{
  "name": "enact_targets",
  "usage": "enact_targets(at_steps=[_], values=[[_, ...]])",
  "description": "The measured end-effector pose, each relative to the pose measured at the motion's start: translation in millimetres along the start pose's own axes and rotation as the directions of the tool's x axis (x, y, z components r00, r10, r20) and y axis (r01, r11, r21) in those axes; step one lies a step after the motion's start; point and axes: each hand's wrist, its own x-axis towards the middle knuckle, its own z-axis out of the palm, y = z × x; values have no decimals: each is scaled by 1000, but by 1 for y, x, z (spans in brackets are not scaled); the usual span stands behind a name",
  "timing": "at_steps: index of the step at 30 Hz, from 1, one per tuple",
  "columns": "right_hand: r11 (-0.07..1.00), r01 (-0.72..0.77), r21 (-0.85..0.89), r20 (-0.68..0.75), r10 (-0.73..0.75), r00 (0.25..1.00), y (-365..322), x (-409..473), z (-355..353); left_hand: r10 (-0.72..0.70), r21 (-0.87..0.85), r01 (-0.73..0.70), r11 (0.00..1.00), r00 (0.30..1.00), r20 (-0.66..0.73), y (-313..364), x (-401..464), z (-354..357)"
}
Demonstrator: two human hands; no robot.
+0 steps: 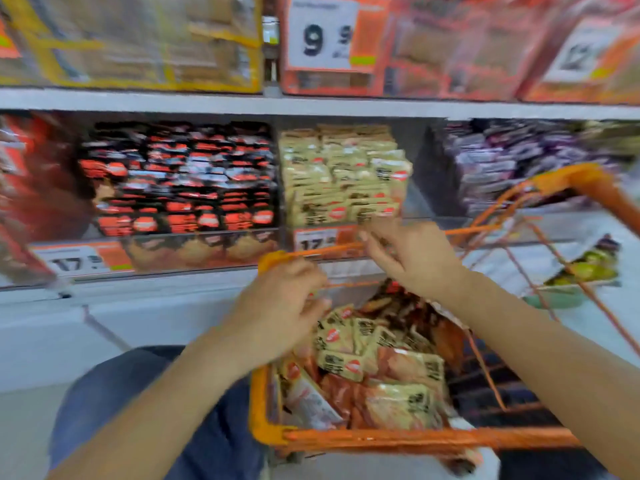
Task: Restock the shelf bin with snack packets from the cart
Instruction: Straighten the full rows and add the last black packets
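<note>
1. Head view takes in the shelf (pixel 311 105) first: a long white run across the frame, with boxed goods above and stacked packets below, all smeared by motion blur.
2. Next in size, the orange cart (pixel 408 439) stands just in front of the shelf, tight against the person's lap. Its basket holds a loose heap of snack packets (pixel 381 368), cream ones on top and darker ones beneath.
3. The shelf bin (pixel 346 174) sits right above the cart's far rim, between a black-and-red stack and a purple one. It is already piled high with matching cream packets, and the top rows lean out toward the aisle.
4. Risk: that leaning stack looks ready to slide. A packet pushed in low at the front could knock neighbours off the lip and down behind the cart. A rushed, blurred reach like this one could also drop stock into the wrong bay.
5. The right hand (pixel 412 258) is raised at the bin's lower front edge, fingers loosely curled, fingertips touching or nearly touching the bottom row. I cannot tell whether it pinches a packet.
6. The left hand (pixel 284 303) hovers over the cart's near-left corner, fingers bent in a narrow grip just above the heap. Whether it holds anything is lost in the blur.
</note>
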Motion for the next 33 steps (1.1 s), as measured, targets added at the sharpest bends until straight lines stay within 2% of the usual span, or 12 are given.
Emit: enact_targets(at_steps=[2,5,8,15,17,21,22,24,25,27,30,33], values=[[984,-105,-142,274,141,951,26,-29,-10,-4,110,-11,994,991,134,17,6,29],[841,-304,-449,536,525,661,61,-61,-14,-52,213,7,977,977,207,19,8,48],[783,-361,-507,666,622,413,74,-83,-1,-102,193,64,979,976,191,15,7,51],[708,-356,-611,657,703,272,67,-99,35,-92,193,58,979,981,169,15,9,53],[709,-453,-540,668,689,282,72,-88,16,-91,176,63,982,983,157,15,8,52],[675,-684,-275,820,536,200,63,-52,-60,-86,126,69,990,987,136,15,9,49],[647,-747,-153,855,466,228,57,-46,-76,-96,80,87,993,989,117,15,9,47],[553,-816,170,854,330,402,44,-38,-94,-181,-157,187,970,982,49,12,11,44],[489,-813,316,824,284,491,37,-36,-95,-257,-371,251,894,966,33,12,11,39],[375,-783,496,759,253,601,24,-32,-85,-404,-764,285,579,914,35,13,12,27],[294,-740,605,717,203,667,5,-23,-60,-512,-933,258,250,853,98,16,9,3],[269,-721,638,714,143,685,-14,-12,-42,-574,-955,249,161,811,115,14,0,-21]])
